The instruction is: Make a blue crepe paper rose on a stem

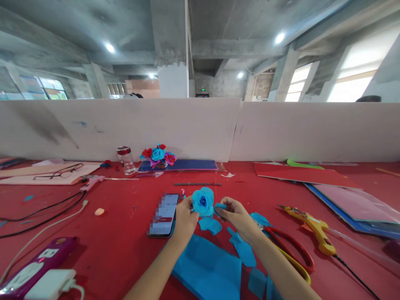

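Observation:
My left hand [186, 214] is closed on a blue paper flower [203, 201] with layered petals and a darker blue centre. Just to its right, my right hand [233, 210] pinches a small blue petal piece [220, 206] near the flower's edge. Whether the petal touches the flower I cannot tell. Below the hands lies a folded blue sheet [212, 266], with several cut blue pieces [243, 250] scattered beside it. Scissors [293, 250] with red and yellow handles rest partly behind my right forearm. A lit phone [162, 216] lies left of my left hand.
A yellow glue gun [312, 227] lies at right, its cord running to the front. Coloured sheets [353, 204] are stacked behind it. At the back stand a glass jar [126, 160] and a bunch of paper flowers [158, 155]. A purple power strip [40, 262] with cables sits front left.

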The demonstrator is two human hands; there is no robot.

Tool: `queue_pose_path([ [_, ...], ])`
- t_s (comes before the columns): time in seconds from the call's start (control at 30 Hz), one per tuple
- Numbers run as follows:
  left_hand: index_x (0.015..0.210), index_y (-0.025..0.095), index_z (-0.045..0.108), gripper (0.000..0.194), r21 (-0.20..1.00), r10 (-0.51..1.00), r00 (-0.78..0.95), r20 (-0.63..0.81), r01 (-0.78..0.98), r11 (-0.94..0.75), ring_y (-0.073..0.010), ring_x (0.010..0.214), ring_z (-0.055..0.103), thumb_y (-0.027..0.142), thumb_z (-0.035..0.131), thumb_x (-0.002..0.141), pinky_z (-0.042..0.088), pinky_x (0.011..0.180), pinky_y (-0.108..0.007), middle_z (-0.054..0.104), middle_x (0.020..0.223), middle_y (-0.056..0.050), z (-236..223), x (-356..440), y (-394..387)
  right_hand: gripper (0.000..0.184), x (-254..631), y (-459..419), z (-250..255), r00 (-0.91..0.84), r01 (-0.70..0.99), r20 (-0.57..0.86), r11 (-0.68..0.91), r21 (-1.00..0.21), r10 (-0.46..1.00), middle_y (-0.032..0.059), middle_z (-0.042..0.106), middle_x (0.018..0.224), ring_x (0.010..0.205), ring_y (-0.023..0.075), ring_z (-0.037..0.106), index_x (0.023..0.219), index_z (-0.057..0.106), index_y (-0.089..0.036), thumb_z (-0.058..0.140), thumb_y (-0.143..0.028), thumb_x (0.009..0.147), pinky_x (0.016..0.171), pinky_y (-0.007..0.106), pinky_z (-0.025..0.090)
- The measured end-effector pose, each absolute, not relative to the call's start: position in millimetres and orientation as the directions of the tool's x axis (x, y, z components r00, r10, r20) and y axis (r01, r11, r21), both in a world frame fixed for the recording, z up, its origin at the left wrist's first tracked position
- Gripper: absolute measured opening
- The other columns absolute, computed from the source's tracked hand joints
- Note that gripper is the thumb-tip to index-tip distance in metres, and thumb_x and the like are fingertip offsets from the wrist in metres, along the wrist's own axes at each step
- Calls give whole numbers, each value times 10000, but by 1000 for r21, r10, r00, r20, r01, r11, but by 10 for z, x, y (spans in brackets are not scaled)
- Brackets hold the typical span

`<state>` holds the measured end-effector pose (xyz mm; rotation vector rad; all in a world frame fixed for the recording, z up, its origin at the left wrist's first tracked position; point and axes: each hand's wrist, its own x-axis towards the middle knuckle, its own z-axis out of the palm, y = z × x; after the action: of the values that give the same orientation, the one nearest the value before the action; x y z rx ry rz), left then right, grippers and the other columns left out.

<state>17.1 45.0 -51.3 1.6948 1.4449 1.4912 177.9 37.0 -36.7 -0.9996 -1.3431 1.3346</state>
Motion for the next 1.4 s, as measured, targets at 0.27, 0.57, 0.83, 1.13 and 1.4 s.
queue_pose_path([
  [0.27,688,150,629,114,828,880,-103,464,403,-390,-132,599,557,166,527,642,427,568,-212,648,652,3,-589,152,485,263,1831,420,-410,-178,-32,85,81,-996,980,-20,537,591,532,86,434,692,645,-154,637,-416,677,530,225,337],
  [0.57,780,165,635,156,733,815,0,579,438,-520,-163,697,599,153,507,691,468,645,-256,664,771,-33,-630,111,482,239,1828,388,-332,-140,-57,81,74,-996,987,-26,544,563,515,83,427,711,671,-159,674,-390,647,511,221,327],
  [0.83,779,179,634,173,685,801,56,597,484,-544,-188,780,607,185,470,724,465,670,-266,669,844,-59,-616,104,449,303,1847,360,-308,-196,-145,38,10,-989,980,37,639,673,627,129,555,760,696,-156,632,-441,680,612,247,429],
  [1.13,776,176,615,152,639,789,64,611,549,-540,-191,761,608,210,469,749,464,671,-264,663,818,-71,-623,88,433,278,1816,328,-270,-218,-166,17,-20,-986,976,45,666,674,592,127,590,762,693,-154,718,-370,590,644,274,478],
  [1.4,763,185,610,148,644,793,63,607,546,-536,-197,776,608,248,477,756,469,676,-275,657,834,-72,-638,84,441,223,1817,350,-311,-74,-71,115,109,-991,991,15,640,619,596,153,569,666,664,-176,736,-356,555,602,282,448],
])
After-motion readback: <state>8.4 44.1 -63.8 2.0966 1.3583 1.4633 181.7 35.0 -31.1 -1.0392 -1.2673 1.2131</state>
